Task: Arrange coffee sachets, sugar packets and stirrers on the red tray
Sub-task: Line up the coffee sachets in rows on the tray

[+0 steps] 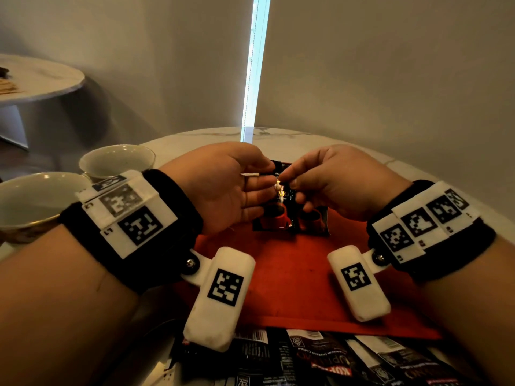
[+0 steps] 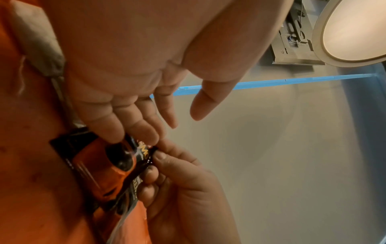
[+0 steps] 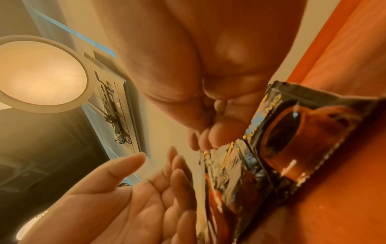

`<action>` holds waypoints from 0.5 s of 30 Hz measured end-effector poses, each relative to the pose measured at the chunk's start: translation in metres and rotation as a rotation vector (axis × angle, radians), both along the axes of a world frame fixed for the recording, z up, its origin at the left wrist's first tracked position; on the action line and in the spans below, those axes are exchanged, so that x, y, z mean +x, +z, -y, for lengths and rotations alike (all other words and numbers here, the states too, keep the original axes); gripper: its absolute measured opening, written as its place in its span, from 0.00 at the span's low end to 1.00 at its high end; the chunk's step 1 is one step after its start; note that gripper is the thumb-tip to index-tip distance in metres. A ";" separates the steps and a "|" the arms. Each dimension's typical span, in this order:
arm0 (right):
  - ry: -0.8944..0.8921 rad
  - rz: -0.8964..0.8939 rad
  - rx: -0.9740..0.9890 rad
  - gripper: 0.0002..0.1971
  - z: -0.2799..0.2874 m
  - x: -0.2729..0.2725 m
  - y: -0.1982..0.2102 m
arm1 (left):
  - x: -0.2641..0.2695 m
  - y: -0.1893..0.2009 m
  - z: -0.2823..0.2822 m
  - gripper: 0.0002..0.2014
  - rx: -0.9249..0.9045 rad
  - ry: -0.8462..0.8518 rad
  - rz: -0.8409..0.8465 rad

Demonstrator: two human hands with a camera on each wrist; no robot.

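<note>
Over the far end of the red tray (image 1: 289, 268), L to R: left hand (image 1: 223, 188) is flat, fingers straight w/ tips resting on the left face of a black coffee sachet (image 1: 281, 201), nothing gripped; right hand (image 1: 334, 182) pinches that sachet's top edge btw thumb & forefinger. Sachet's long axis runs away from the person, low end on or just above the tray, beside a 2nd sachet (image 1: 317, 218) already lying flat to its right. Right hand has the only grip, so I judge it does the lay-down while left steadies; more sachets (image 1: 334, 358) wait off the near edge.
</note>
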State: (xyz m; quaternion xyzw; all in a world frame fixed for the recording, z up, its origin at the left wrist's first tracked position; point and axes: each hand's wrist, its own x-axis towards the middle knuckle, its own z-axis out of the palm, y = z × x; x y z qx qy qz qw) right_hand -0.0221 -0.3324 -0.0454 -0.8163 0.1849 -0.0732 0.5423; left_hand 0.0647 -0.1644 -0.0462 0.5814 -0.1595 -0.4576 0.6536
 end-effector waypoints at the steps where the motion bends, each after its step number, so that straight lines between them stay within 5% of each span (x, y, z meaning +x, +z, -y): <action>1: 0.000 -0.014 -0.011 0.11 0.000 0.000 0.000 | -0.001 0.000 0.000 0.07 0.019 -0.019 0.007; 15: -0.037 -0.063 -0.011 0.06 -0.004 -0.001 0.000 | -0.003 -0.003 0.000 0.13 0.081 -0.102 0.012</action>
